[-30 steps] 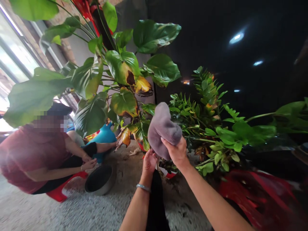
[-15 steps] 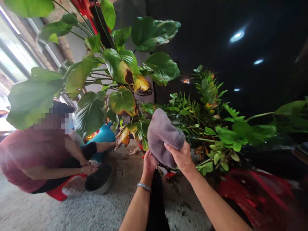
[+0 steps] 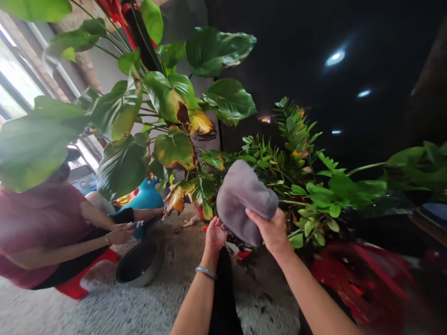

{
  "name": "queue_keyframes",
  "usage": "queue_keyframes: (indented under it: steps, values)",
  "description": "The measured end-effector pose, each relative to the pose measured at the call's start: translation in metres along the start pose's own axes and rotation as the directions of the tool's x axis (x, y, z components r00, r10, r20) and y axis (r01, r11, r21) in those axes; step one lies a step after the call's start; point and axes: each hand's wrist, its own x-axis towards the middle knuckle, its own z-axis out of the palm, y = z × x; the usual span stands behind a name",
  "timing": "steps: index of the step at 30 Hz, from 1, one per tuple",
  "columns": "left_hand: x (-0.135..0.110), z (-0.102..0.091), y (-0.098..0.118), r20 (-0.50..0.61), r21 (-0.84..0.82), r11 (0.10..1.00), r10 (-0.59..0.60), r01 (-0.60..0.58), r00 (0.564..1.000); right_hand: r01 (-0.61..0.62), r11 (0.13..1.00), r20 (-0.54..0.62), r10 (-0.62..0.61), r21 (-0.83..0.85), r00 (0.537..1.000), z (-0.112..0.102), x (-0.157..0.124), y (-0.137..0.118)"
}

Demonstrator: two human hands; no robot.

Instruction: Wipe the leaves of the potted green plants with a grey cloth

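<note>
A folded grey plush cloth (image 3: 240,200) is gripped near its right edge by my right hand (image 3: 274,230), the thumb pressed on its front. Just below the cloth's lower left edge is my left hand (image 3: 214,237), palm up with fingers loosely apart and nothing visible in it. A bracelet circles the left wrist. Behind the cloth grow leafy green plants (image 3: 293,135). To the left rises a big-leaved plant (image 3: 174,149), some of its leaves yellow and brown at the edges.
At left a person in a dark red shirt (image 3: 45,218) sits on a red stool (image 3: 75,288) by a dark basin (image 3: 159,260). A teal vase-like object (image 3: 145,197) stands behind. Red plastic (image 3: 352,284) lies at lower right, and a dark glossy wall (image 3: 384,46) backs the plants.
The cloth and my right hand have shifted slightly right, and my left hand has come a little apart from the cloth. The seated person's hands have risen away from the basin.
</note>
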Motion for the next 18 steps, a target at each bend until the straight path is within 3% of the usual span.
queue_keyframes:
  steps: [2, 4, 6, 8, 9, 11, 14, 16, 18]
  values:
    - [-0.003, 0.004, 0.000, -0.005, -0.034, 0.997, -0.070, 0.070, 0.998, -0.066, 0.997, -0.175, 0.073, 0.046, 0.982, -0.003, 0.013, 0.005]
    - [-0.006, 0.006, 0.001, 0.007, -0.061, 0.990, -0.128, 0.128, 0.992, -0.289, 0.939, -0.279, 0.333, 0.185, 0.901, -0.010, 0.006, 0.021]
    - [-0.008, 0.007, 0.001, 0.038, -0.063, 0.986, -0.152, 0.154, 0.988, -0.499, 0.807, -0.250, 0.578, 0.316, 0.776, -0.019, -0.017, 0.039]
    - [-0.008, 0.007, 0.001, 0.071, -0.044, 0.984, -0.167, 0.171, 0.983, -0.615, 0.720, -0.155, 0.681, 0.323, 0.716, -0.025, -0.044, 0.049]
    - [-0.008, 0.007, 0.001, 0.083, -0.031, 0.982, -0.181, 0.184, 0.980, -0.638, 0.707, -0.108, 0.691, 0.305, 0.715, -0.026, -0.053, 0.049]
    - [-0.008, 0.006, 0.000, 0.105, -0.001, 0.977, -0.213, 0.215, 0.971, -0.597, 0.754, -0.045, 0.630, 0.274, 0.775, -0.022, -0.057, 0.040]
    - [-0.009, 0.006, -0.001, 0.159, 0.006, 0.975, -0.219, 0.221, 0.963, -0.313, 0.921, -0.153, 0.352, 0.230, 0.923, -0.013, -0.026, 0.020]
    - [-0.009, 0.006, -0.001, 0.194, -0.002, 0.976, -0.214, 0.219, 0.957, -0.173, 0.963, -0.272, 0.226, 0.205, 0.935, -0.011, -0.001, 0.015]
    - [-0.009, 0.005, -0.003, 0.213, -0.001, 0.975, -0.216, 0.221, 0.953, -0.219, 0.948, -0.333, 0.289, 0.232, 0.897, -0.015, 0.010, 0.023]
